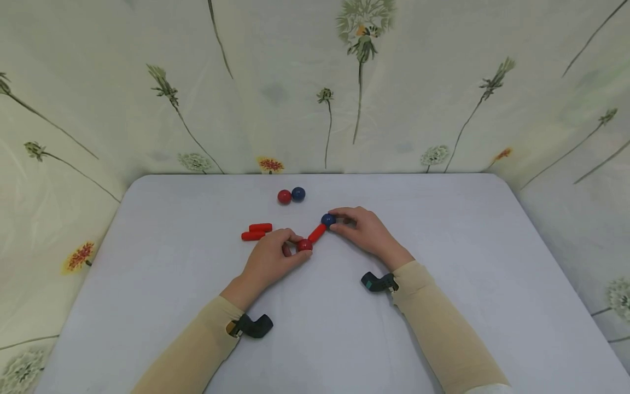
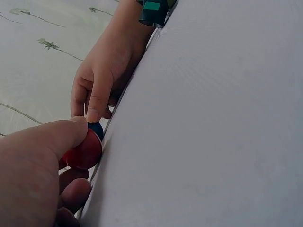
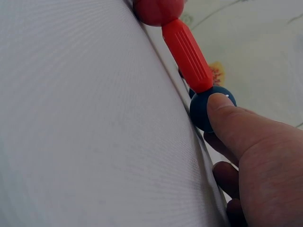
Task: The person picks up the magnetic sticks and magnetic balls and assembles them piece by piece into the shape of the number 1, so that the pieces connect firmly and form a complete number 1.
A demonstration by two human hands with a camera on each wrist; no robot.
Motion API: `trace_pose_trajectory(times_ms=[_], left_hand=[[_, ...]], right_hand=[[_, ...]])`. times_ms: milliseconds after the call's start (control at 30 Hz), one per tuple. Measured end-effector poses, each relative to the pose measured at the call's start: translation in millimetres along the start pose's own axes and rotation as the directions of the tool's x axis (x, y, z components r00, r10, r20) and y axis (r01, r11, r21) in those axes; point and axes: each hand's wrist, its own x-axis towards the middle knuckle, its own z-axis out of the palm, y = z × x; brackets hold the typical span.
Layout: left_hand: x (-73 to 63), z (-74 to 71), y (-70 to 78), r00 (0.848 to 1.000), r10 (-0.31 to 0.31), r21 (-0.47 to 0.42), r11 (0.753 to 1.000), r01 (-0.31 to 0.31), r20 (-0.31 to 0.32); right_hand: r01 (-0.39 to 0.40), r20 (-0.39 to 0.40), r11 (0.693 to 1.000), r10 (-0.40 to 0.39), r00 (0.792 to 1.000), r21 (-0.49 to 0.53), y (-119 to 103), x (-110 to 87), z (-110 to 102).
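Observation:
Between the two hands a ridged red rod (image 3: 188, 56) joins a red ball (image 1: 304, 245) at its near left end to a blue ball (image 1: 327, 220) at its far right end. My left hand (image 1: 273, 257) pinches the red ball between thumb and fingers. The blue ball is pinched by my right hand (image 1: 366, 230), whose thumb lies across it in the right wrist view. In the left wrist view the red ball (image 2: 85, 150) covers the rod and part of the blue ball (image 2: 96, 128).
Two more red rods (image 1: 260, 227) lie side by side just left of the left hand. Farther back, a second red ball (image 1: 284, 197) and a second blue ball (image 1: 298, 193) sit together on the white table (image 1: 443, 219). A flower-patterned cloth (image 1: 275, 109) rises behind the table.

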Motion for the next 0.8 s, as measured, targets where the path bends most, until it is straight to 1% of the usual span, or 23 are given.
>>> trace_pose_trajectory(times_ms=[133,500,800], left_hand=[[0.0,-0.1,0.3,1.000,-0.005,0.009,1.000,0.005,0.004],[-3.6,1.4,-3.4,1.000,-0.011,-0.002,1.000,0.011,0.008],[-4.7,1.9,-3.1,1.000,0.011,-0.015,1.000,-0.011,-0.009]], right_hand=[[0.004,-0.002,1.000,-0.004,1.000,0.002,0.7,0.1,0.3],[0.002,0.003,1.000,-0.002,1.000,0.017,-0.1,-0.4,-0.3],[0.000,0.000,1.000,0.000,1.000,0.013,-2.0,-1.5,-1.4]])
